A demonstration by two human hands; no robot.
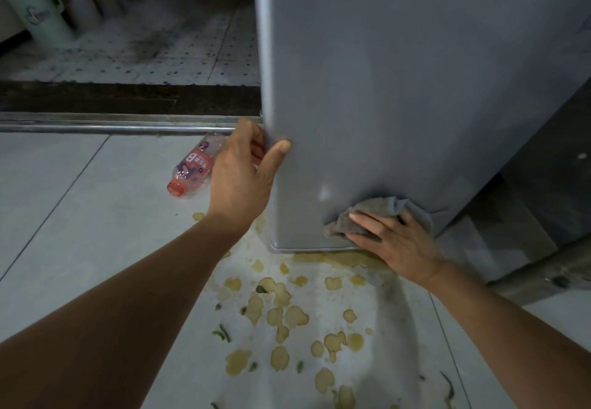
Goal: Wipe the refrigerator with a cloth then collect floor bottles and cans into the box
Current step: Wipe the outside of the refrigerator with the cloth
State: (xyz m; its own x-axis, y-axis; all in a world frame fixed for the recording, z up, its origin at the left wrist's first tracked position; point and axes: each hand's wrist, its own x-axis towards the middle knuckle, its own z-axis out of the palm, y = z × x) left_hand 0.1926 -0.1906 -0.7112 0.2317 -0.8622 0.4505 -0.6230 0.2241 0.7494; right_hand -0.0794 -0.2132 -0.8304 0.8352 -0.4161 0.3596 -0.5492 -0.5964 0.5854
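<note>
Two bare hands work low on a grey refrigerator, seen from above by a camera on the person's head. The left hand grasps the refrigerator's left front edge: its fingers curl round the corner out of sight, and its thumb lies flat on the front face. The right hand presses a grey cloth against the refrigerator's front, close to its bottom edge. The fingers of this hand are straight and spread over the cloth, not curled round it, and the cloth bunches up above and to the left of the fingertips.

One clear plastic bottle with a pink label and an orange-red cap lies on its side on the pale tiled floor, just left of the refrigerator and partly hidden behind the left hand. Many yellowish spill patches with small green scraps spread over the floor in front of the refrigerator's base, between the two forearms. A metal door track runs across the floor to the left of the refrigerator, level with the left hand, and beyond it lies a darker, speckled floor.
</note>
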